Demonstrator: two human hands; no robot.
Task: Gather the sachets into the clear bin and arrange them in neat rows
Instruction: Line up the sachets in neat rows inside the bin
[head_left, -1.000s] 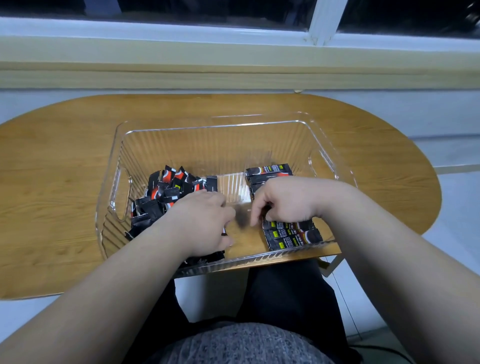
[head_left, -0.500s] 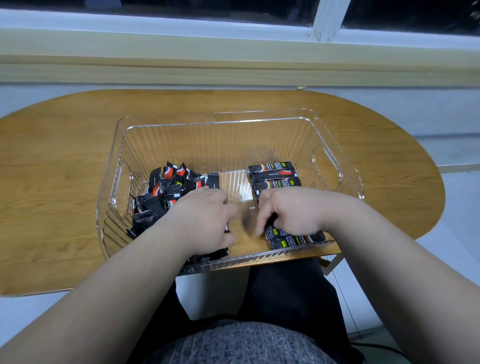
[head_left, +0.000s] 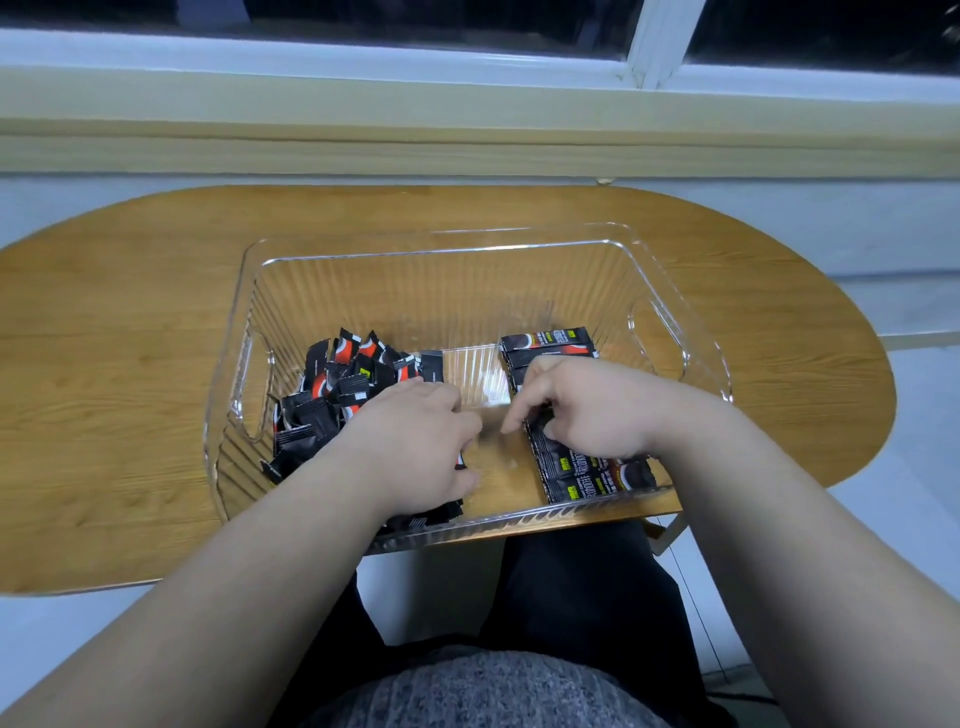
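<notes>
Barely shifted since a second ago; reaching into bin (head_left: 441, 249) on table (head_left: 130, 338); left hand (head_left: 415, 441) curled over loose pile of sachets (head_left: 332, 395) left of its fingers, grip impossible to tell; right hand (head_left: 592, 410) pinching edge of neat row of sachets (head_left: 587, 478) under its fingers.

white print and small yellow-green tags on black sachets (head_left: 582, 475) in right-hand row, characters too blurred to read, no other lettering legible

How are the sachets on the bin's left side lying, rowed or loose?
Loose: the left pile lies jumbled at mixed angles, partly under the left hand; the right-side sachets lie parallel in a row.
</notes>
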